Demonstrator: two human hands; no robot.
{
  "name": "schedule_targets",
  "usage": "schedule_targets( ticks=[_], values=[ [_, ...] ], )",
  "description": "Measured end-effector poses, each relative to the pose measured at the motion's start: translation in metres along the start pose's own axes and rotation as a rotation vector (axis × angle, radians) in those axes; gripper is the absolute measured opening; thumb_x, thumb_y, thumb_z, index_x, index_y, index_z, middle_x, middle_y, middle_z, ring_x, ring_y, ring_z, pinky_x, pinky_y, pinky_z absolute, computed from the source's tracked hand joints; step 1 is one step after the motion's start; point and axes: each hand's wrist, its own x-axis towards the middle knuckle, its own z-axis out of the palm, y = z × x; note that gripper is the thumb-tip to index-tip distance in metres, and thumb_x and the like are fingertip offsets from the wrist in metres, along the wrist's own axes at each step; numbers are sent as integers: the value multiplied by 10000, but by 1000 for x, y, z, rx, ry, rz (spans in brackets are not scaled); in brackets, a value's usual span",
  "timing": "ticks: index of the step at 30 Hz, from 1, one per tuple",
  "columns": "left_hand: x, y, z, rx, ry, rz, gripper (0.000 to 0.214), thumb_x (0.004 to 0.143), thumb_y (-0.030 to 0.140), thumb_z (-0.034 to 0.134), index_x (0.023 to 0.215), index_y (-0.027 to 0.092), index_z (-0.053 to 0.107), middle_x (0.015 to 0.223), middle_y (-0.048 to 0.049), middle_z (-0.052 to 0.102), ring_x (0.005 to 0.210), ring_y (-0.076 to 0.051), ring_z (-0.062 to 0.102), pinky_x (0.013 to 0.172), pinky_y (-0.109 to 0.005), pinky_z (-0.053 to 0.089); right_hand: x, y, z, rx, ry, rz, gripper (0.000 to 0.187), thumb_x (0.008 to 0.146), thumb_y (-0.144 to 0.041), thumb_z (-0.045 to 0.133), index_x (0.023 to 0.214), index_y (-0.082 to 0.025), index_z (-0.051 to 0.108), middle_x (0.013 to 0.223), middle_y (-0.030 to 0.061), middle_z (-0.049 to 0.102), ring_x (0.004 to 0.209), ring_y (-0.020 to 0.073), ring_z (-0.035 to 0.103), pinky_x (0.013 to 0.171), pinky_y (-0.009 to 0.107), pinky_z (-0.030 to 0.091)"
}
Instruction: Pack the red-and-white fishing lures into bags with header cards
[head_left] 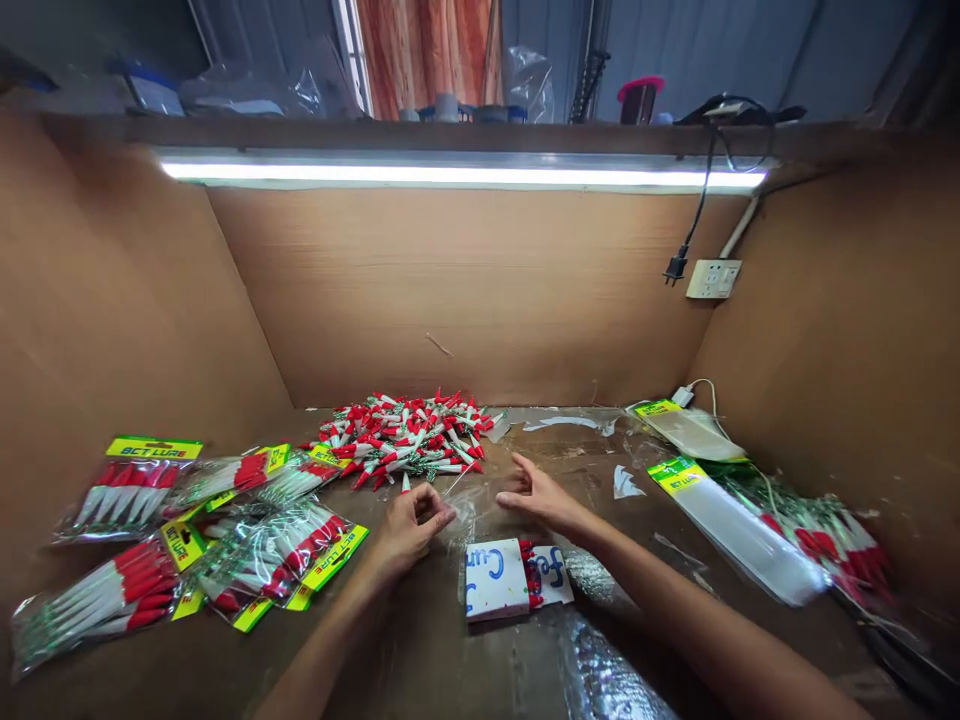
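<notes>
My left hand (pixel 416 525) is closed in a pinch in front of a heap of red-and-white fishing lures (pixel 409 430). The pale tip of one fishing lure (pixel 406 483) sticks up behind its fingers; most of it is hidden. A thin pale strand (pixel 459 480) slants up from near the fingertips. To the right, my right hand (pixel 541 497) hovers with thumb and index finger apart, holding nothing I can see. Between my forearms lies a white box with blue handwriting (pixel 495 578), red lure ends showing in its gap.
Packed lure bags (pixel 131 490) with yellow-green headers lie in a group at left. At right are flat clear header bags (pixel 739 525) and more bagged lures (pixel 832 545). Silvery plastic wrap (pixel 611 670) lies at the front. A black plug (pixel 676 266) hangs above the table.
</notes>
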Motion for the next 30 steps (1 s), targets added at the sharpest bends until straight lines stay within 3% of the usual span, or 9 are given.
schedule_targets(
  ticks=[4,6,8,11,15,18,23,26,30],
  values=[
    [-2,11,-3,-167,-32,42,523,718,448,803,1140,191,632,1006,-83,727,936,-232,684,801,-305,530,16,-16,19,32,-162,-51,442,742,-535,746,911,-127,741,748,54,719,662,173,642,643,290,507],
    [-4,10,-4,-219,-49,13,451,733,497,785,1030,173,688,926,-83,738,835,-222,698,720,-288,539,11,-24,30,-6,-128,-67,393,765,-519,726,824,-131,743,740,61,720,683,189,646,675,312,514],
    [-5,6,-7,-211,-32,-31,436,825,586,660,823,152,703,737,-55,711,617,-181,662,568,-258,504,-2,-28,38,-82,0,-106,384,826,-481,679,1002,-145,736,973,108,741,884,243,666,833,382,514],
    [-5,-2,-16,-167,45,-69,549,904,644,508,821,140,708,685,-35,689,462,-139,578,454,-232,430,-33,-28,48,-375,183,-244,530,902,-416,606,1379,-195,541,1403,139,566,1267,298,511,1084,477,377],
    [-7,-5,-30,-104,117,-75,538,904,648,507,881,154,718,743,-31,710,452,-143,573,443,-233,417,-74,-24,68,-735,-125,-374,787,819,-524,697,1493,-256,394,1519,123,445,1363,356,401,1163,565,256],
    [-11,1,-32,-53,149,-44,470,934,589,507,892,179,733,765,-25,713,498,-150,602,499,-239,430,-92,-27,77,-814,-203,-372,667,766,-554,742,1343,-286,539,1397,95,542,1280,342,461,1184,571,196],
    [-22,16,-23,59,141,132,322,981,464,517,1020,250,755,921,-38,707,748,-184,664,663,-257,482,-116,-21,53,-769,-218,-337,219,802,-321,724,990,-267,625,1038,21,668,1064,248,564,1191,514,211],
    [-29,24,-17,200,189,288,263,1008,368,510,1150,285,715,1016,-51,690,866,-191,660,751,-277,494,-139,2,25,-774,-160,-268,287,783,-283,733,1053,-280,635,1001,35,687,1050,279,579,1166,568,236],
    [-36,31,-9,267,317,455,190,974,280,595,1121,295,716,1025,-42,694,940,-200,648,873,-339,493,-170,35,-8,-867,171,-103,664,810,-339,701,1427,-310,457,1407,111,519,1293,373,449,1119,611,297]
  ],
)
